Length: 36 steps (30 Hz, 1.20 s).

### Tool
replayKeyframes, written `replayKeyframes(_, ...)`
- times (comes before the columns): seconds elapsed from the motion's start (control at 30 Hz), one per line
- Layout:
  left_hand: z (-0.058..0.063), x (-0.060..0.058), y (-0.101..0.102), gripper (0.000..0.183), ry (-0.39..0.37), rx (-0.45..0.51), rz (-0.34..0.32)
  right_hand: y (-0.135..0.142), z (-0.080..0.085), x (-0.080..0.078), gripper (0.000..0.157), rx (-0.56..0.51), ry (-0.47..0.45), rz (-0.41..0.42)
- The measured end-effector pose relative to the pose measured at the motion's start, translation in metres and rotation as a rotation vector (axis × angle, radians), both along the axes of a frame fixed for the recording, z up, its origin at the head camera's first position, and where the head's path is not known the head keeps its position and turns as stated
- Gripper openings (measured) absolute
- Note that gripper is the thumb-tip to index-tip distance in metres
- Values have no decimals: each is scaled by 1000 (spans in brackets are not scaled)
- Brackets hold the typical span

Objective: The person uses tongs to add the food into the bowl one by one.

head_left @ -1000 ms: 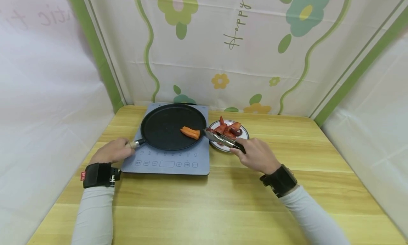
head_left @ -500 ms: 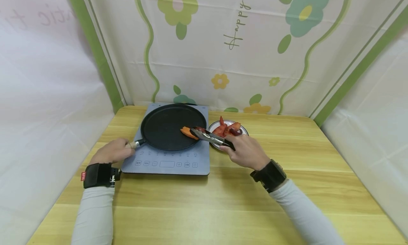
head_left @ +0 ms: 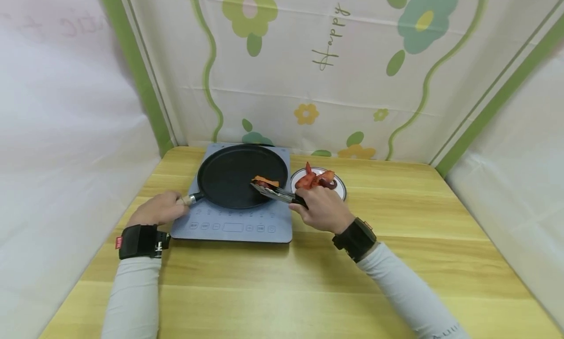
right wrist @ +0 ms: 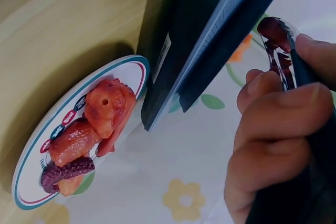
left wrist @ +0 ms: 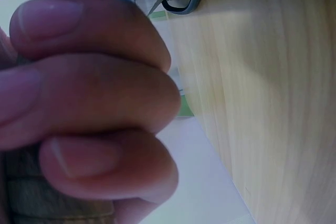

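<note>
Here, the left hand's [head_left: 160,209] fingers wrap around the pale wooden handle [head_left: 185,201] of a flat, round black pan [head_left: 233,171], which sits on a blue-grey rectangular cooktop [head_left: 231,235] on the wood-grain counter [head_left: 246,290]. The right hand's [head_left: 323,209] fingers curl around silver metal tongs [head_left: 282,196] with black grips; their ends hold a dark red piece [right wrist: 274,31] over the pan, beside an orange chunk [head_left: 267,179]. Just right of the cooktop, a round white plate [head_left: 341,191] bears red-orange food pieces [head_left: 306,181].

Free passage over the near tabletop [head_left: 238,290], plate [head_left: 340,192] obstructing at right (just beside the pan [head_left: 233,175]), fabric wall [head_left: 269,84] behind.
</note>
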<state>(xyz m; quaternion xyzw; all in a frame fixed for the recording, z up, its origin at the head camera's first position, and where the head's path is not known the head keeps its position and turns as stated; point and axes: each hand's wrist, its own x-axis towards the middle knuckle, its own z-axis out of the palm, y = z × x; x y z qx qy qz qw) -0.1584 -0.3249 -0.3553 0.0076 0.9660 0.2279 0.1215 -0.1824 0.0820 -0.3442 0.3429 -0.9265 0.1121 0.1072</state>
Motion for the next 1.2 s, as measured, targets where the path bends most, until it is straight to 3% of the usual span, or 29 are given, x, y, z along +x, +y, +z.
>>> replayKeyframes(0.63, 1, -1, -1, 18, -24, 21, 1, -22, -5, -1, 31, 181, 235, -72)
replayKeyframes(0.93, 2, -1, -1, 17, -24, 26, 0, -27, -3, 0, 38, 179, 227, -86)
replayKeyframes(1.2, 3, -1, 0, 18, -30, 30, -7, -27, -2, 4, 44, 139, 158, -71)
